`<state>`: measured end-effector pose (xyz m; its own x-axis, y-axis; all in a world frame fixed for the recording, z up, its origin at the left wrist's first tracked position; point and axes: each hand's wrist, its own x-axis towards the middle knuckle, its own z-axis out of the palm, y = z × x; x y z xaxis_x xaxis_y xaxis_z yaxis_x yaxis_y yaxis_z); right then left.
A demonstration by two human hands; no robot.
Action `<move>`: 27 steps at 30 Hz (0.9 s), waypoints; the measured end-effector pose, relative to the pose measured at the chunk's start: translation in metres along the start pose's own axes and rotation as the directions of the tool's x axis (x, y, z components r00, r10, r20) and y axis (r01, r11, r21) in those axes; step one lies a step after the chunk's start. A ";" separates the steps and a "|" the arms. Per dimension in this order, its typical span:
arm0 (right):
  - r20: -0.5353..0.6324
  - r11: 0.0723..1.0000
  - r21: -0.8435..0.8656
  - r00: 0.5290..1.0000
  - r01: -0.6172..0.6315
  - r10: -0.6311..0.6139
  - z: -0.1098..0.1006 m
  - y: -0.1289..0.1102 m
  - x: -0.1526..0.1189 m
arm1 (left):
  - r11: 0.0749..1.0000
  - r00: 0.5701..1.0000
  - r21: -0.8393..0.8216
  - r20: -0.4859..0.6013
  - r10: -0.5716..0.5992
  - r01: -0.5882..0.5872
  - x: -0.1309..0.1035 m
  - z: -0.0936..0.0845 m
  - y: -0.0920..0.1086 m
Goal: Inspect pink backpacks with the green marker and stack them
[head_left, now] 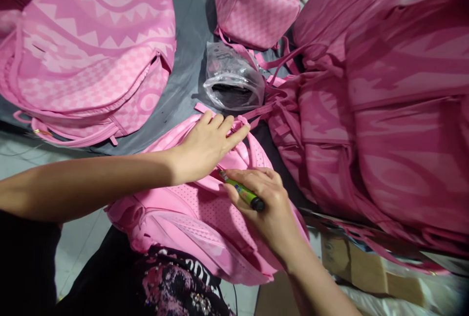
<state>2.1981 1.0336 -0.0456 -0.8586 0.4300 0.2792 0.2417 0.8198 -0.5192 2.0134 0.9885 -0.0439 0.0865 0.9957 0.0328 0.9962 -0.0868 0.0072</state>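
Observation:
A pink backpack [205, 208] lies back side up across my lap and the table edge, its dotted mesh panel and straps showing. My left hand [207, 147] grips its upper part near the straps, fingers bent over the fabric and thumb stretched to the right. Just below it, my right hand [262, 196] is closed around a slim green printed stick [242, 192] with a black end. The stick's far tip points at the bag beneath my left palm; what it touches there is hidden. I cannot make out its exact kind.
On the grey table cover [192, 18], another pink backpack [98, 52] lies at the left. A clear plastic bag [234, 79] sits ahead of my hands, below a checkered pink bag [256, 8]. Stacked pink backpacks [403, 111] crowd the right, above a cardboard box [366, 267].

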 end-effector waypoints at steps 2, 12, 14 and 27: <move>0.002 1.000 -0.005 1.000 -0.003 0.003 0.000 -0.002 0.001 | 1.000 1.000 0.002 0.002 0.003 -0.003 0.000 0.001 0.000; -0.020 0.999 -0.051 1.000 -0.015 0.014 0.002 -0.009 -0.001 | 0.999 1.000 0.040 -0.006 -0.012 0.012 -0.001 0.001 0.000; -0.035 0.998 -0.056 0.999 -0.037 0.035 0.003 -0.010 -0.002 | 0.999 1.000 0.051 0.001 -0.014 0.014 -0.002 -0.001 0.001; -0.091 0.994 -0.050 0.991 -0.100 0.096 0.011 -0.002 -0.011 | 0.998 0.979 0.020 0.195 -0.055 0.052 -0.005 -0.017 -0.015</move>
<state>2.2020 1.0228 -0.0562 -0.7871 0.5388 0.3003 0.3487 0.7903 -0.5038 1.9978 0.9842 -0.0276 0.0320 0.9861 -0.1629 0.9994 -0.0343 -0.0111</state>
